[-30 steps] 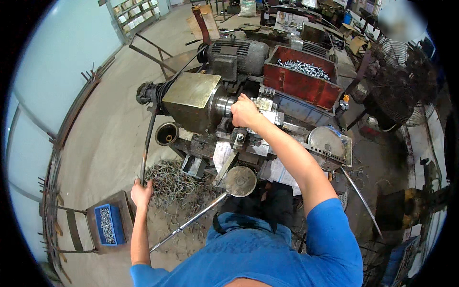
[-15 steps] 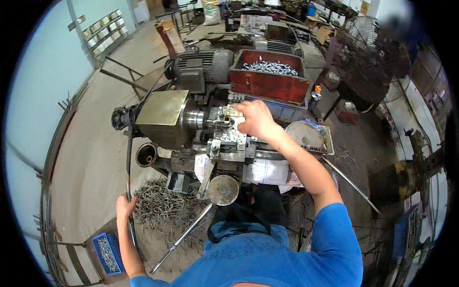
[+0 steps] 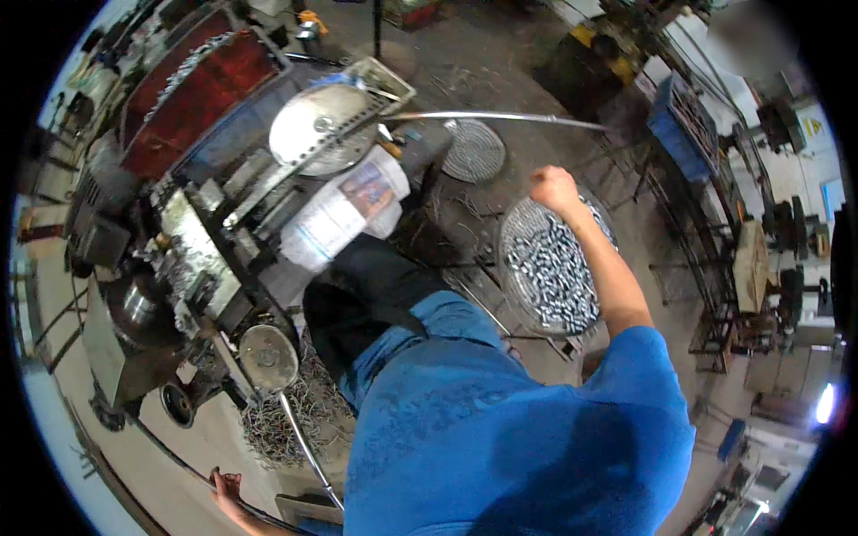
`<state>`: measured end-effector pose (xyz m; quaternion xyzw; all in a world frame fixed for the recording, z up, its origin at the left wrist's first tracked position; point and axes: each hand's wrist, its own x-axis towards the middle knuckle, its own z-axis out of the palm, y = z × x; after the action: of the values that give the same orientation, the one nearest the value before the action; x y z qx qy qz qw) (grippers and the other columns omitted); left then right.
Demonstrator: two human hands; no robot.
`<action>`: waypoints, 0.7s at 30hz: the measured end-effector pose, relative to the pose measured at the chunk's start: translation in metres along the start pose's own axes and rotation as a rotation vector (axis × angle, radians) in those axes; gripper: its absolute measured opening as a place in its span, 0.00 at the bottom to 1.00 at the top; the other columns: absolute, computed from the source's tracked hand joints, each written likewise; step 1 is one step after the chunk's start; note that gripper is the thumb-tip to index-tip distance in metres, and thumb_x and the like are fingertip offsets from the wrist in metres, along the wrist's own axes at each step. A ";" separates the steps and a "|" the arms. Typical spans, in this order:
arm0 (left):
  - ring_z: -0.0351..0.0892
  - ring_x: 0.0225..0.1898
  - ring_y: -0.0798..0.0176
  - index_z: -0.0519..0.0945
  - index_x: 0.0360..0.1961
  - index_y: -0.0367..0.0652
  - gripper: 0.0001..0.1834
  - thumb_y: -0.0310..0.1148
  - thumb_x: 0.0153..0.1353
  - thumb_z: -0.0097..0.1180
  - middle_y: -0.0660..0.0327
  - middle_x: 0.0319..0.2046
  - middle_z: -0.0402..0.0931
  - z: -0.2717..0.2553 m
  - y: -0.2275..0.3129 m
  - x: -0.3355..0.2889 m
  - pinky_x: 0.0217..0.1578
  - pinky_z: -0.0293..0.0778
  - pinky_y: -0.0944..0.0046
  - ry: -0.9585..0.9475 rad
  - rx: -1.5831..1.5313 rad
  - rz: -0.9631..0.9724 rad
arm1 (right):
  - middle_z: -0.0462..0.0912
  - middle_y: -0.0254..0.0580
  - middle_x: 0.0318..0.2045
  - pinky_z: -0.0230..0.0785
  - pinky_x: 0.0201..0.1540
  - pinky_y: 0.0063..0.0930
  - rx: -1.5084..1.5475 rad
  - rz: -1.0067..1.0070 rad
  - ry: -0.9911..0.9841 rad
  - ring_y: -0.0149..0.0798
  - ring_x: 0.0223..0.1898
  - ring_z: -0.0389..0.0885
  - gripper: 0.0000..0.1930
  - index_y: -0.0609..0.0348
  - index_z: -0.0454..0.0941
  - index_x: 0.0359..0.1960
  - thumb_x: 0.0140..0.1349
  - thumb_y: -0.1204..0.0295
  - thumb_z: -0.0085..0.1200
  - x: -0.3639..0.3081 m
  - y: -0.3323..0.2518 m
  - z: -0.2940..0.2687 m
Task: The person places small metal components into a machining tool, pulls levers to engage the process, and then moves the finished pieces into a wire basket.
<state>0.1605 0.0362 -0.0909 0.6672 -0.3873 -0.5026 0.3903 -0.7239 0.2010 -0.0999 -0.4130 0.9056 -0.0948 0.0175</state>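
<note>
Silver-coloured metal pieces point(image 3: 547, 277) are heaped in a round mesh basket point(image 3: 518, 221) at the person's right; the right hand point(image 3: 556, 189) is seen at the basket's far edge, its grip narrow and curled in, though whether a piece is held there cannot be told; the right forearm point(image 3: 608, 272) is stretched across the heap; at the lower left, a long dark bar point(image 3: 174, 456) is held in the left hand point(image 3: 229, 487), the grip closed around it; between the hands, the blue shirt point(image 3: 509, 438) is seen; a metal lever point(image 3: 302, 438) is slanted down from a round plate point(image 3: 268, 357) on the machine point(image 3: 201, 246); beside the machine, wire-like scrap point(image 3: 284, 420) is piled on the floor; printed sheets point(image 3: 326, 219) are spread near the dark trousers point(image 3: 380, 272); a red bin point(image 3: 210, 98) is placed at the upper left, a blue crate point(image 3: 666, 129) at the upper right.
</note>
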 end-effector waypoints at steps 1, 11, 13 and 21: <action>0.73 0.23 0.66 0.73 0.47 0.37 0.19 0.40 0.60 0.55 0.61 0.20 0.72 0.009 0.014 0.012 0.33 0.76 0.60 -0.009 0.057 -0.001 | 0.80 0.53 0.31 0.72 0.42 0.39 -0.041 0.148 -0.024 0.52 0.37 0.79 0.12 0.56 0.81 0.27 0.40 0.66 0.54 -0.027 0.046 0.023; 0.73 0.23 0.67 0.76 0.40 0.41 0.15 0.39 0.57 0.58 0.64 0.18 0.71 -0.008 0.005 0.015 0.30 0.76 0.61 0.089 0.108 -0.098 | 0.73 0.44 0.53 0.67 0.54 0.30 -0.071 0.038 -0.291 0.45 0.51 0.74 0.20 0.54 0.81 0.37 0.37 0.69 0.57 -0.117 0.094 0.089; 0.73 0.22 0.66 0.77 0.38 0.42 0.14 0.38 0.55 0.61 0.64 0.18 0.71 0.001 0.011 0.013 0.27 0.76 0.60 0.116 0.099 -0.088 | 0.75 0.46 0.50 0.69 0.51 0.33 -0.067 -0.065 -0.284 0.47 0.48 0.76 0.18 0.55 0.81 0.35 0.37 0.71 0.55 -0.109 0.109 0.096; 0.73 0.22 0.66 0.76 0.38 0.39 0.16 0.40 0.56 0.59 0.61 0.19 0.72 0.006 0.017 0.013 0.27 0.76 0.62 0.119 0.167 -0.052 | 0.80 0.52 0.33 0.71 0.46 0.37 -0.168 -0.141 -0.589 0.50 0.40 0.78 0.13 0.60 0.80 0.30 0.37 0.73 0.53 -0.084 0.102 0.076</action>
<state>0.1551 0.0166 -0.0815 0.7359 -0.3867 -0.4380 0.3422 -0.7366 0.3175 -0.1972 -0.4847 0.8353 0.1031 0.2383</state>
